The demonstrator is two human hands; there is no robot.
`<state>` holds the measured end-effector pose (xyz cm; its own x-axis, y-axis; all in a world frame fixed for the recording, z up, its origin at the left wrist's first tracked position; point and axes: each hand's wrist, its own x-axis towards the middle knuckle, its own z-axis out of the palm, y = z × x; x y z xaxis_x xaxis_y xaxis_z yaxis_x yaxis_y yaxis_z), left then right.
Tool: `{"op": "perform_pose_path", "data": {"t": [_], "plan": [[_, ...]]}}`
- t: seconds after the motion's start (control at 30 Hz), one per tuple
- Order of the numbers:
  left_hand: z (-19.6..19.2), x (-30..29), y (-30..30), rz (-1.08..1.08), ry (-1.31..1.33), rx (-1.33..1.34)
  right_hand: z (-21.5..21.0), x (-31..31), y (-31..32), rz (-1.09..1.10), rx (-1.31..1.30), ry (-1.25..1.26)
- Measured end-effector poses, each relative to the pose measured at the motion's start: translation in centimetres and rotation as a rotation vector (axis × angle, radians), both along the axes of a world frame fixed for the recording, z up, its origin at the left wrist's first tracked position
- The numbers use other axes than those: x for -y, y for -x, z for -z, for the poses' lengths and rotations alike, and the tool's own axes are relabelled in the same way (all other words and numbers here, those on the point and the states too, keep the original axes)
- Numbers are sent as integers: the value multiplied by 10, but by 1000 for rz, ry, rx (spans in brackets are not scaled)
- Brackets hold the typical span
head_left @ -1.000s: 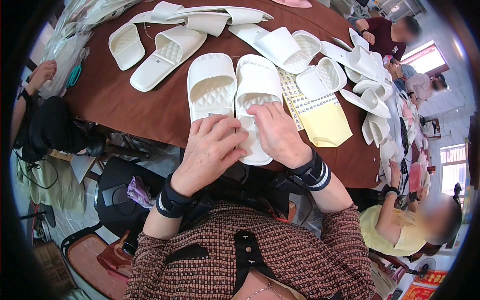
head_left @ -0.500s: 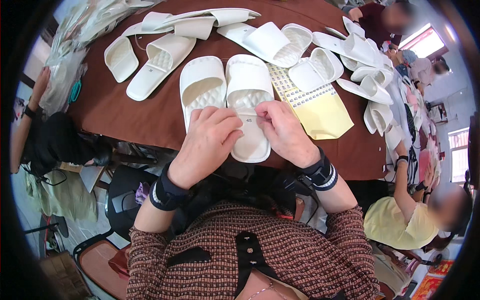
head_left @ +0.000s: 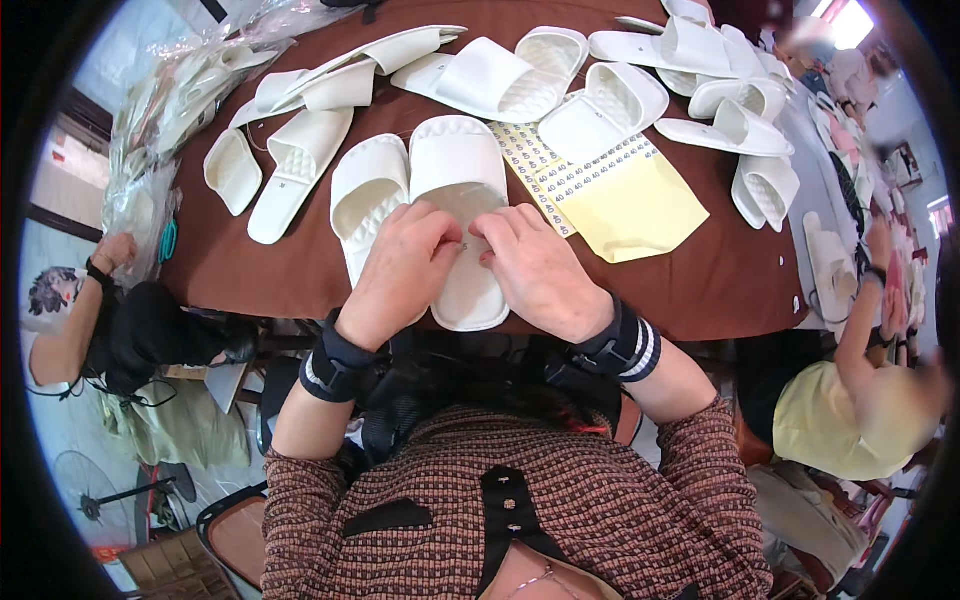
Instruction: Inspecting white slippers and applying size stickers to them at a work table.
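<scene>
Side by side before me lie two white slippers with quilted insoles. The right slipper (head_left: 487,308) points its heel at me, over the near table edge. Both hands rest on its insole just below the strap. My left hand (head_left: 400,265) has its fingers curled and pressed together at the left of a small dark printed mark. From the other side my right hand (head_left: 550,272) pinches thumb and fingers together close to that mark. Whatever the fingertips hold is hidden. Partly behind my left hand sits the left slipper (head_left: 367,185).
Yellow sticker sheets (head_left: 630,215) with printed labels lie to the right. Several more white slippers (head_left: 500,80) cover the far table. Plastic-wrapped slippers (head_left: 190,100) and teal-handled scissors (head_left: 168,240) are at left. Co-workers sit both sides, one in a yellow shirt (head_left: 825,420).
My fingertips have come closer together over the printed mark, the right hand moving inward from the slipper's edge. The camera view has shifted, so the table's things appear farther left.
</scene>
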<state>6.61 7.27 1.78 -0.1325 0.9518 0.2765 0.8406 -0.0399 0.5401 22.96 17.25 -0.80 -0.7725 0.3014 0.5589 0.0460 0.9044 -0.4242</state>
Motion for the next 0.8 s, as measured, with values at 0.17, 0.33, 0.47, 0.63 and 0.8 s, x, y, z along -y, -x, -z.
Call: {"op": "perform_pose_path", "data": {"t": [0.17,0.33,0.47,0.63,0.8], "plan": [[-3,-2,-7,-60,75,45,-1,-1,-3,19,6,12],[-4,-6,-9,-45,127,-116,1,-2,-4,23,20,31],[-1,-6,-6,-24,156,-222,0,0,-4,30,18,24],[1,-6,-6,-22,145,-242,3,-1,-4,26,-17,36],[0,-3,1,-56,164,-77,3,-1,-4,20,-22,52]]}}
